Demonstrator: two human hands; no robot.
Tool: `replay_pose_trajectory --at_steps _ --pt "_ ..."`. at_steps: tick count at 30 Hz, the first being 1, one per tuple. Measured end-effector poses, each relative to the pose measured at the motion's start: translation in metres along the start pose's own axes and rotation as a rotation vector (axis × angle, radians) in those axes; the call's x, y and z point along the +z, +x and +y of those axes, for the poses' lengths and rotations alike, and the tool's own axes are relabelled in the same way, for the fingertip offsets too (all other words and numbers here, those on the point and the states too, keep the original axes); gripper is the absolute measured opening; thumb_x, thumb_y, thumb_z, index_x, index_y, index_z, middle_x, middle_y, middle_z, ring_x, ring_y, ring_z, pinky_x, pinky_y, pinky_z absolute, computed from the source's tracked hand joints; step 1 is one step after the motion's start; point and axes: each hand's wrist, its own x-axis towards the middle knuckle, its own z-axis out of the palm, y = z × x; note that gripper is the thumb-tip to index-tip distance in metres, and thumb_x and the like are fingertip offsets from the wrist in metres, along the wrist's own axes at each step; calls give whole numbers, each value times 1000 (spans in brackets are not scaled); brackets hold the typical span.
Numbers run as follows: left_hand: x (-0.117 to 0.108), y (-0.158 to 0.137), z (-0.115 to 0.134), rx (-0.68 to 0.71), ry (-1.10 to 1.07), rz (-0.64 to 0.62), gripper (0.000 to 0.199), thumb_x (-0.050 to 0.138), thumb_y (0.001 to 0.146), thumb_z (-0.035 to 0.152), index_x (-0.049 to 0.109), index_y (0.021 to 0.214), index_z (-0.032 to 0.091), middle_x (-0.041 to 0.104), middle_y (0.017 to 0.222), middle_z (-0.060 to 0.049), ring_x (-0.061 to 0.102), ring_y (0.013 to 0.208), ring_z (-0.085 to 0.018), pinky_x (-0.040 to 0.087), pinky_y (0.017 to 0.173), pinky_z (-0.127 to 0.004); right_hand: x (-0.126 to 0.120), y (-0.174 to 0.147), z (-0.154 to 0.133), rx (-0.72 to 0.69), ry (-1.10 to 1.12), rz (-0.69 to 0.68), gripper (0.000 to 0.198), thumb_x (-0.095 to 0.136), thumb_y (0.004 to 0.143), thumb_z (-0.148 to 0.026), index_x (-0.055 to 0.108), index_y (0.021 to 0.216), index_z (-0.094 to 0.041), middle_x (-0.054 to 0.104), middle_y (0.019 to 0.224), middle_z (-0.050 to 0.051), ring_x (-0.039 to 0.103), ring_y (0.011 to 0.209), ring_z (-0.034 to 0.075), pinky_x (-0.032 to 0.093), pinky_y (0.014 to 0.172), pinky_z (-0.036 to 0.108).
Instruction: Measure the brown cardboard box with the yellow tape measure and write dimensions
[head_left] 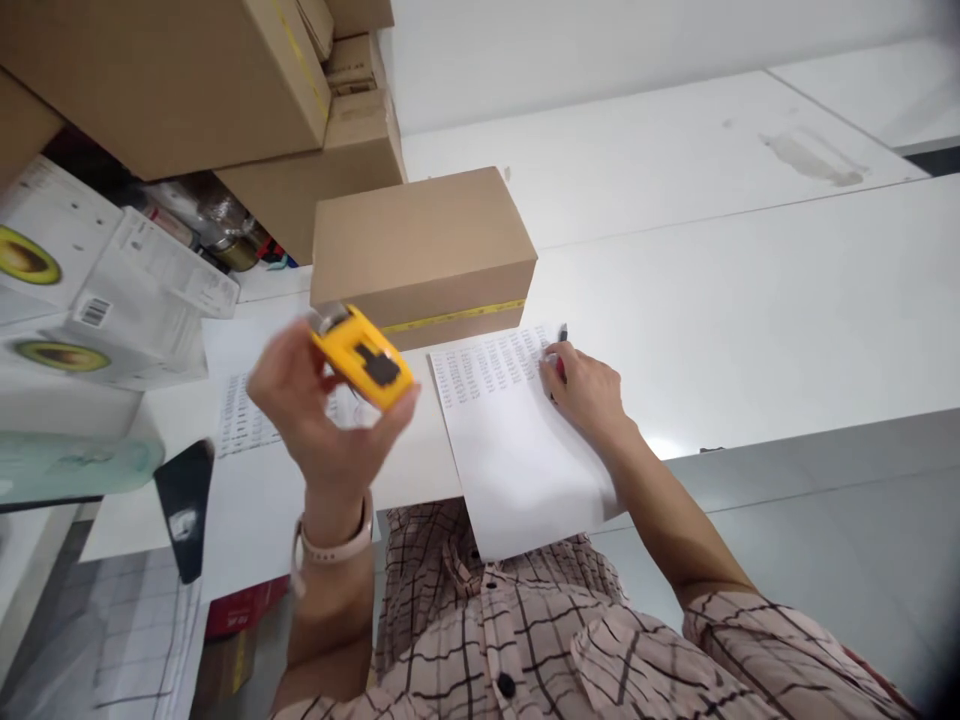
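My left hand (319, 405), slightly blurred, is raised above the left side of the table. Its fingers and thumb are closed round a yellow block-shaped tool (360, 350) with a black patch on its face and a grey end; I cannot make out its exact kind. My right hand (589, 390) rests on the right edge of a printed sheet (517, 460) and grips a pen (562, 335), its dark end sticking out past the fingers and a bit of red showing. Rows of small print fill the sheet's top, and its lower edge overhangs the table. A second printed sheet (244, 500) lies under my left hand.
A closed cardboard box (427, 240) with yellow tape stands just behind the sheets. Stacked cartons (187, 80) rise at the back left. White boxes with avocado pictures (112, 320), a greenish bottle (75, 465) and a black phone-like slab (186, 505) sit at left.
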Motion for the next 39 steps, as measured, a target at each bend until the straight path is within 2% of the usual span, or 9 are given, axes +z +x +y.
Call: replay_pose_trajectory --at_steps 5,14,17,20,23,26,32,35,39 --pt "23 81 -8 181 346 -100 86 85 70 13 44 144 28 50 149 -2 45 140 -27 42 115 -46 -3 1 1 -33 -13 -15 38 36 98 -21 61 127 -17 75 109 14 69 85 27 38 65 34" --pt "49 122 -48 -79 435 -351 72 83 80 39 49 139 19 43 160 -1 29 150 -32 7 128 -57 -4 1 6 -53 36 -27 38 37 96 -18 62 125 -14 75 105 16 69 84 27 43 70 34" --pt "46 93 -38 20 382 -208 67 82 79 33 54 138 21 42 160 0 21 155 -29 0 129 -52 -1 -1 14 -43 177 37 36 37 94 -19 67 112 -16 76 98 13 69 82 26 46 74 35" --pt "46 30 -26 95 279 -130 47 72 86 32 60 132 23 53 153 -7 36 149 -29 19 127 -53 2 -2 23 5 428 117 34 37 92 -20 69 104 -18 73 80 7 68 73 23 50 73 35" --pt "46 -46 -29 98 264 -353 36 64 93 29 61 129 23 65 138 -10 52 138 -30 36 118 -55 6 -3 29 -1 707 245 32 39 93 -24 66 110 -20 74 85 5 71 76 20 55 72 35" --pt "41 -102 -40 116 351 -569 44 56 99 35 54 139 18 59 146 -16 48 142 -32 34 119 -57 6 -3 28 -86 858 477 24 50 92 -27 61 113 -23 75 100 5 73 90 19 57 81 36" --pt "33 -126 -42 186 582 -776 83 50 97 61 24 159 12 37 162 -21 29 154 -34 19 125 -61 -4 -27 9 -73 903 919 32 79 80 -42 53 85 -24 60 70 -5 59 57 11 50 58 28" --pt "34 -123 -39 203 614 -806 98 54 91 71 22 158 8 34 163 -24 26 155 -37 18 124 -64 -8 -51 -11 -92 1085 735 33 64 92 -54 52 84 -24 53 60 -7 50 47 10 46 53 28" --pt "36 -122 -37 212 629 -799 102 62 87 68 24 157 3 33 163 -26 26 154 -40 18 124 -66 -1 -69 -49 -130 1303 -13 54 40 99 -68 59 122 -24 73 91 6 70 85 19 56 80 38"
